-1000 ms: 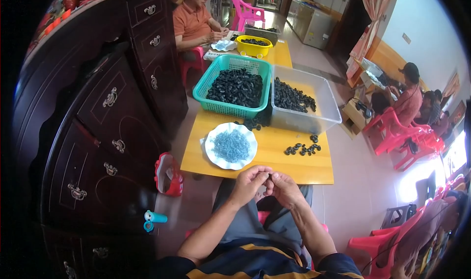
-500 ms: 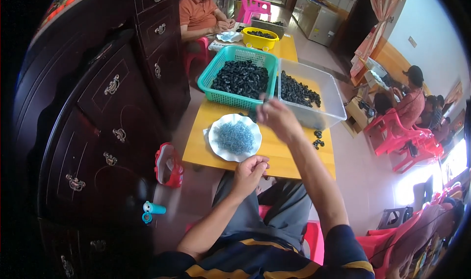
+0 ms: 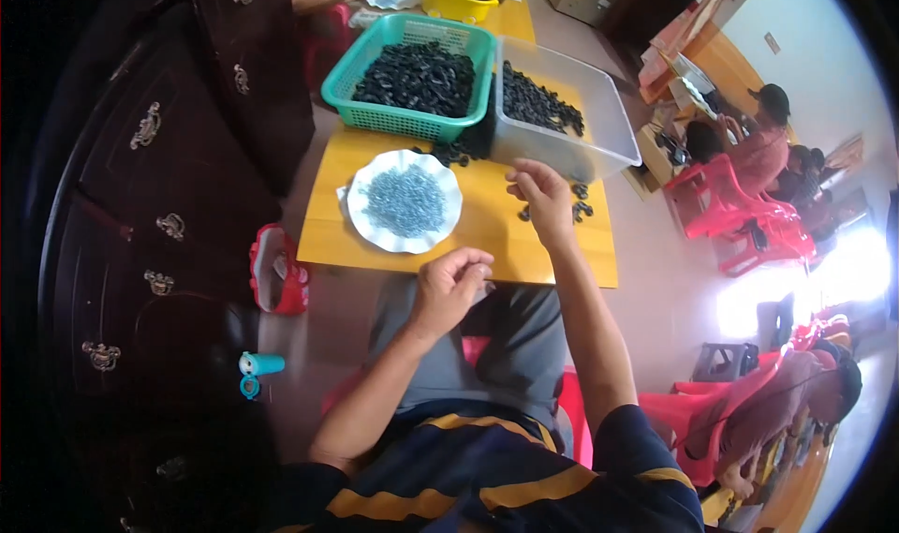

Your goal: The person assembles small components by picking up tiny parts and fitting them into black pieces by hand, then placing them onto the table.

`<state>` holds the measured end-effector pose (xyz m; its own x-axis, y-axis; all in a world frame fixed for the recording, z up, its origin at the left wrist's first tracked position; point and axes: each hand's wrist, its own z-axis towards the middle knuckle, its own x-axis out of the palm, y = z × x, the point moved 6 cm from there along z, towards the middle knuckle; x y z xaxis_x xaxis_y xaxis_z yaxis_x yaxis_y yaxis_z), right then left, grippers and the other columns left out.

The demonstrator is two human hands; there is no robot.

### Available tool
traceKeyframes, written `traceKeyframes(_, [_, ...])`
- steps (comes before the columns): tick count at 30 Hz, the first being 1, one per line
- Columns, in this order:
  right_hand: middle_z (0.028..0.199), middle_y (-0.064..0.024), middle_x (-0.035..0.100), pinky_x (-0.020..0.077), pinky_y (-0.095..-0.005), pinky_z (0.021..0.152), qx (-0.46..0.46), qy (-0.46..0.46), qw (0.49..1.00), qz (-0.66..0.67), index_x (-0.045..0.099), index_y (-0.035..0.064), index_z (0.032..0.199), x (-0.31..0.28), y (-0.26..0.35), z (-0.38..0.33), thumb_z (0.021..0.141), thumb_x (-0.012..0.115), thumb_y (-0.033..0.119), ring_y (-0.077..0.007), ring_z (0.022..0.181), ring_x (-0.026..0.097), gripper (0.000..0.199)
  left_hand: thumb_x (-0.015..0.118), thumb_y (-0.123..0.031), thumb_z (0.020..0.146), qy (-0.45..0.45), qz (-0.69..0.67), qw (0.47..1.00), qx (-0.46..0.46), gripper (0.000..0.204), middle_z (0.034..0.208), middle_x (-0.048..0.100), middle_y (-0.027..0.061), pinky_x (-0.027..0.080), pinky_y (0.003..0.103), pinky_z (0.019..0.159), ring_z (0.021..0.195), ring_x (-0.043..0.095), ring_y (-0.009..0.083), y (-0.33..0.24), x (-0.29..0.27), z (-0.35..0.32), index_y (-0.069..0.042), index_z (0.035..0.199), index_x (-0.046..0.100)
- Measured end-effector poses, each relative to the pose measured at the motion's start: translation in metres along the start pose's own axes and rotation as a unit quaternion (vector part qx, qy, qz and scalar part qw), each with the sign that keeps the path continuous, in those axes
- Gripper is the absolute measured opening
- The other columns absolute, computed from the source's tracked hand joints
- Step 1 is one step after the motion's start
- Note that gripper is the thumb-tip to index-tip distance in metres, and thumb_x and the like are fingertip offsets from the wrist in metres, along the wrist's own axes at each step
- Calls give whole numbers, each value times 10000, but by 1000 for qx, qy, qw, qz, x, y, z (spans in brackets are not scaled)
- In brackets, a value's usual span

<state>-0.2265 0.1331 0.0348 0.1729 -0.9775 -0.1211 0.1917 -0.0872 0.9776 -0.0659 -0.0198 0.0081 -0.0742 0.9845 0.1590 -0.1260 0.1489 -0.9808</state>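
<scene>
The left hand is at the near edge of the table, with its fingers bent and its thumb close to them. The right hand is over the right part of the table, fingers curled, with only a little space by the thumb. I can't tell if either hand holds something small. A few loose black pieces lie just beside the right hand, near the right edge. A wavy white plate of pale blue bits sits near the left edge. Behind it stands a green basket full of black pieces, touching or nearly touching a clear box with more.
</scene>
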Motion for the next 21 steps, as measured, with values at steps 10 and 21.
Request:
traceKeyframes(10, [979, -167, 713, 545, -396, 784, -108, -161, 896, -399, 745, 74, 1010, -109, -29, -19, 865, 647, 88, -328, 877, 696, 175, 624, -12, 906, 13, 56, 997, 44, 112, 786, 719, 65, 545, 258, 667, 719, 690, 109, 5, 8, -4, 25, 981, 698])
traceKeyframes(21, [935, -143, 729, 546, -419, 763, -38, -124, 844, -521, 764, 111, 994, -102, -46, 36, 860, 673, 300, -331, 874, 700, 248, 641, -40, 903, 17, 114, 992, 55, 114, 809, 721, 99, 543, 287, 663, 720, 697, 143, -5, 7, 1, 17, 982, 699])
